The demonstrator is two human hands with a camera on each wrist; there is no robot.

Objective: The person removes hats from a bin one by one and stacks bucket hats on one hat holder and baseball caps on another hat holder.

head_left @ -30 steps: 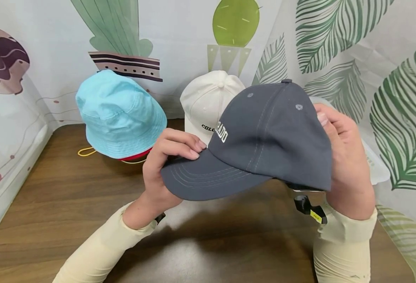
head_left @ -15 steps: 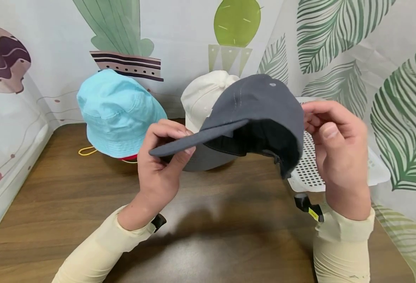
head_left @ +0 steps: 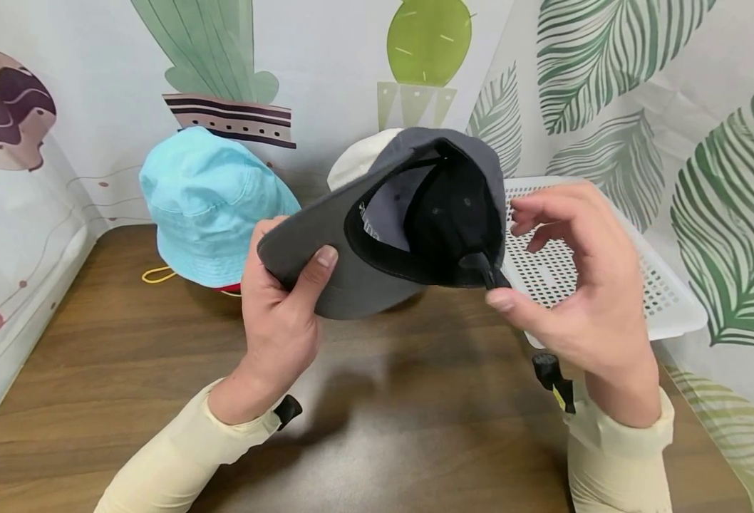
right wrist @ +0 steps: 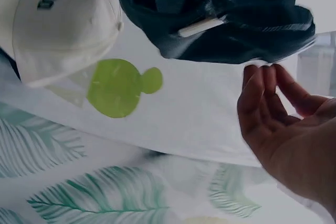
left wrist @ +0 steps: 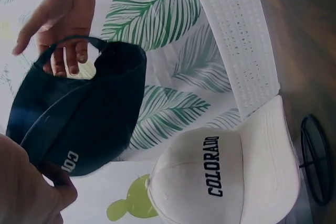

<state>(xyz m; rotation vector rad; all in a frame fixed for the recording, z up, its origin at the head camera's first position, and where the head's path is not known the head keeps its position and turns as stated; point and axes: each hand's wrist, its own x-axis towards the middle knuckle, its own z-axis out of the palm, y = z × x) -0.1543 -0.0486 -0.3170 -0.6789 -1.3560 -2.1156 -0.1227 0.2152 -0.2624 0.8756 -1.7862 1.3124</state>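
Note:
A dark grey baseball cap (head_left: 326, 285) is held up over the table, tipped so that its black-lined inside faces me. My left hand (head_left: 281, 313) grips the brim, thumb on the underside, fingers hidden behind it. My right hand (head_left: 589, 278) is at the cap's back, fingers spread apart, its thumb tip right at the end of the back strap (head_left: 487, 271). In the left wrist view, white letters (left wrist: 69, 161) show on the cap's front. A white baseball cap (left wrist: 194, 177) marked COLORADO stands behind the grey one, mostly covered by it in the head view.
A light blue bucket hat (head_left: 217, 199) with red underside and yellow cord sits at the back left. On the right lies a white perforated basket (head_left: 685, 320). A printed cloth (head_left: 332, 64) hangs behind the wooden table (head_left: 159, 342). A black thin-framed object (left wrist: 316, 161) shows in the left wrist view.
The grey cap has been turned from showing its outside to showing its inside. My right hand has let go of its back and moved left to the strap; my left hand keeps the brim.

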